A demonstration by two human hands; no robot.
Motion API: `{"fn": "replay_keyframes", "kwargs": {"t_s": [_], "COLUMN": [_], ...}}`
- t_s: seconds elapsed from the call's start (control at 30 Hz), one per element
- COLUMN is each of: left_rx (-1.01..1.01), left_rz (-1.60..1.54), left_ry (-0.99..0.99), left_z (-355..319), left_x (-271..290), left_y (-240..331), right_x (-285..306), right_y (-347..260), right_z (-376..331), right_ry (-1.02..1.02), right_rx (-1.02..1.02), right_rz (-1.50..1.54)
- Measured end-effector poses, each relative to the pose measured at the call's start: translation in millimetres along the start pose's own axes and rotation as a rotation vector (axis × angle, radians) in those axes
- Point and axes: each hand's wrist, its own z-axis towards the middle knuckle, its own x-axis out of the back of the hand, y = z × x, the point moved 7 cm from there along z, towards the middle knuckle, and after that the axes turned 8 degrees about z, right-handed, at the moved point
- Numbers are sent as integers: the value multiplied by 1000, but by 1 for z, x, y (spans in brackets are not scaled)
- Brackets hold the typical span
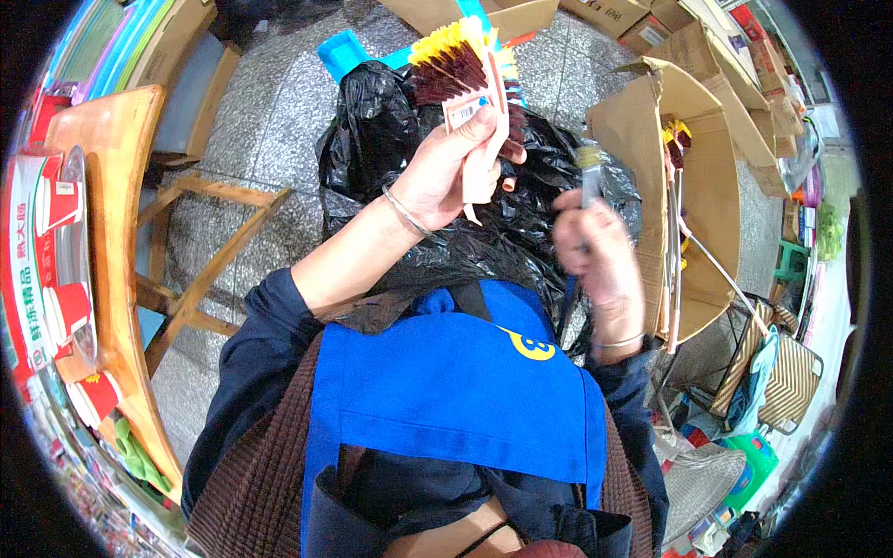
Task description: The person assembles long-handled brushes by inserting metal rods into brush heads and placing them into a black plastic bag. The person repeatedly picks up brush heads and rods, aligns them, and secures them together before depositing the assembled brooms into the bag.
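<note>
My left hand is closed around the pale pink base of a brush head with yellow and dark red bristles, raised over black plastic sheeting. A small label sits on the base by my thumb. To its right, my right hand is closed, partly smeared by motion, around a small flat tool. Its upright end shows grey metal with a yellowish tip, much like a paintbrush; my fingers hide the rest. A short pinkish tube end shows beside the brush head.
An open carton on the right holds more yellow and dark red bristles and thin poles. At the left stands a wooden table; near it is a wooden frame. A blue plastic piece lies ahead. A folding chair stands right.
</note>
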Motion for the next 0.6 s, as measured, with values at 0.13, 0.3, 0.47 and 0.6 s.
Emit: {"fn": "replay_keyframes", "kwargs": {"t_s": [0.13, 0.3, 0.47, 0.6], "left_rx": [-85, -71, -105, -93], "left_rz": [19, -130, -133, -118], "left_ry": [194, 315, 311, 306], "left_z": [-2, -1, -2, -4], "left_x": [14, 30, 30, 30], "left_y": [7, 11, 12, 11], "right_x": [-20, -45, -54, -58], "right_y": [33, -9, -9, -10], "right_z": [-4, -13, -13, -14], "right_ry": [-47, -30, 47, 52], "right_rx": [29, 499, 570, 630], "right_rz": [-120, -637, -676, -739]}}
